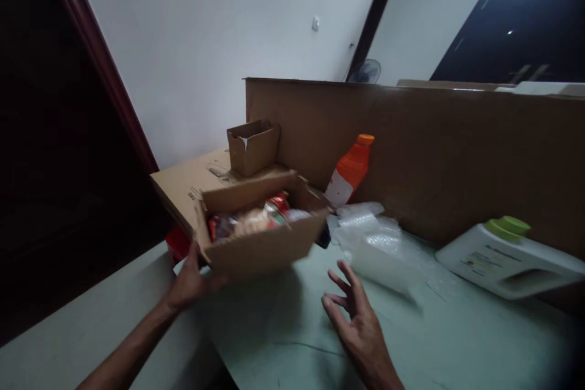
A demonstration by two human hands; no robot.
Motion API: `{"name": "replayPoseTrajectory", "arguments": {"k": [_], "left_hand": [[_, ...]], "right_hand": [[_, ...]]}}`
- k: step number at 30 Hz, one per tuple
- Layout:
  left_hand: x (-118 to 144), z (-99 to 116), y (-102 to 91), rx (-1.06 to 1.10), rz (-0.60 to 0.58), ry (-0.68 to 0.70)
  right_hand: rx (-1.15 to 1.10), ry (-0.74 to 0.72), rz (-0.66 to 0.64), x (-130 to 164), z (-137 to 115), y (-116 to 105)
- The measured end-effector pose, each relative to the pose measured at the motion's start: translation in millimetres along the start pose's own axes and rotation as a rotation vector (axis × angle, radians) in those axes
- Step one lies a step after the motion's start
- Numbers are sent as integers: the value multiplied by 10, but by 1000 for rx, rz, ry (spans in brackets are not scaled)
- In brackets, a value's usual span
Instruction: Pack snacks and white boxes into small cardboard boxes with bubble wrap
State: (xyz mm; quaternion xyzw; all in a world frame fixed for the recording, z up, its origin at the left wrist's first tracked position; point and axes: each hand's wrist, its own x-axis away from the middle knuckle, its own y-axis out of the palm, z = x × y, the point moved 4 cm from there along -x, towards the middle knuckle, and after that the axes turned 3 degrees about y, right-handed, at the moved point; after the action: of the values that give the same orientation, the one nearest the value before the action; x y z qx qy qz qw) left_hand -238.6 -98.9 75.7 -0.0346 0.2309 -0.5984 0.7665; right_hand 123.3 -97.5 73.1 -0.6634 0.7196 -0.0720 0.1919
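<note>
My left hand (pixel 194 280) grips the left end of an open cardboard box (pixel 265 253), which is tilted and blurred by motion. Inside the box lie several packets (pixel 260 219) with red, brown and clear wrapping; their kind is too smeared to tell. To the right of the box, above the pale table (pixel 274 329), my right hand (pixel 356 323) is held with fingers apart and nothing in it. Nearest to that hand is a heap of bubble wrap (pixel 379 244).
An orange bottle (pixel 351 167) leans by a tall cardboard panel (pixel 434 146). At right lies a white jug with a green cap (pixel 493 259). Behind the held box, a smaller open box (pixel 253 152) stands on a flat carton (pixel 205 173).
</note>
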Motion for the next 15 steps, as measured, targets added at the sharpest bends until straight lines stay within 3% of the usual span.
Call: {"name": "replayPoseTrajectory", "arguments": {"k": [3, 6, 10, 15], "left_hand": [[-488, -86, -535, 95, 220, 1], [-997, -179, -841, 14, 358, 56], [-1513, -413, -919, -65, 368, -4], [-1814, -624, -899, -96, 392, -3]], "right_hand": [[66, -32, -33, -48, 100, 237], [84, -55, -15, 30, 347, 318], [77, -64, 18, 120, 560, 328], [135, -75, -15, 135, 605, 307]]}}
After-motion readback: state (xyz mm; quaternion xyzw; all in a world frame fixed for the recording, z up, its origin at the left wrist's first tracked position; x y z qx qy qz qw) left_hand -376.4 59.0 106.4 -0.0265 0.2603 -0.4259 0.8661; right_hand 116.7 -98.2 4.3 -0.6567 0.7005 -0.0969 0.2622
